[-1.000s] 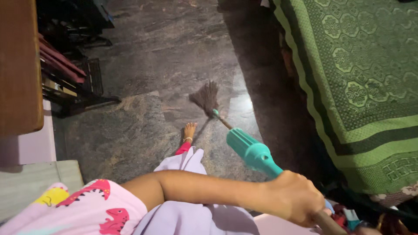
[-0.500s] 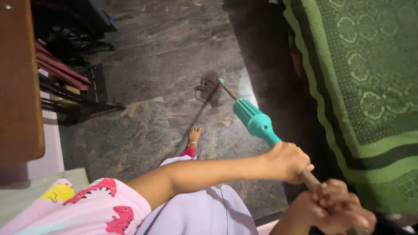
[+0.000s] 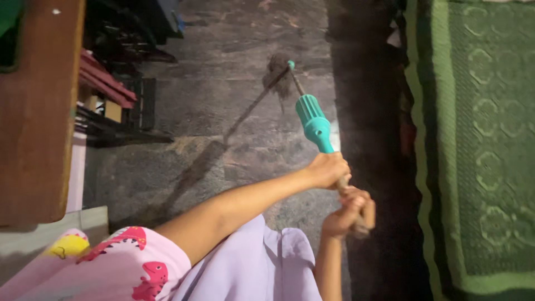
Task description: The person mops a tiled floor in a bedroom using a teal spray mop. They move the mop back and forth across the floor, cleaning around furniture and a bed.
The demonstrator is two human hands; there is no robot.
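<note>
Both hands, left (image 3: 330,170) & right (image 3: 350,213), fingers wrapped round mop (image 3: 313,120) handle, head on floor (image 3: 223,111) mid-room; plenty unmopped, I'd say.

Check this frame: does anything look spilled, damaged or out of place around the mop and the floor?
Nothing stands out. Both hands, left above right, grip the mop handle, and the mop head rests on the stone floor. No spill shows. The green bedspread lies flat. The dark strip beside it is too dim to judge.
</note>
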